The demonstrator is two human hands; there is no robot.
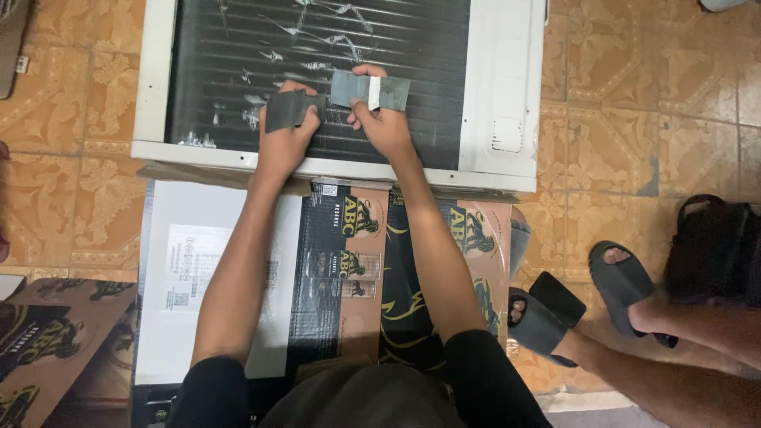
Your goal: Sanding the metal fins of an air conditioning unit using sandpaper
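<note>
I see both hands up in the top middle of the frame, resting on the dark finned face of a white-framed unit (pixel 507 87) that lies flat on the tiled floor (pixel 634 135). My left hand (pixel 284 139) sits just left of centre, its fingers (pixel 305 119) clamped on a dark grey pad (pixel 287 109), which is pressed flat against the fins. My right hand (pixel 383 125) is just beside it, to the right, with fingers (pixel 366 73) and thumb pinched on a grey card (pixel 379 91) with a pale stripe down its middle; the card stands a little above the hand, over the fins. The pad and the card sit close, nearly touching near the centre of the fins. Scraps of silvery bent fin show across the upper part of the dark face. Below the unit, in the middle of the frame, flattened cardboard (pixel 341 261) in black, brown and white lies under my forearms. More cardboard lies in the lower left corner. On the right side of the frame, another person's feet in dark sandals (pixel 626 285) stand on the tiles, well apart from my hands, with a black bag (pixel 717 246) near the right edge.
</note>
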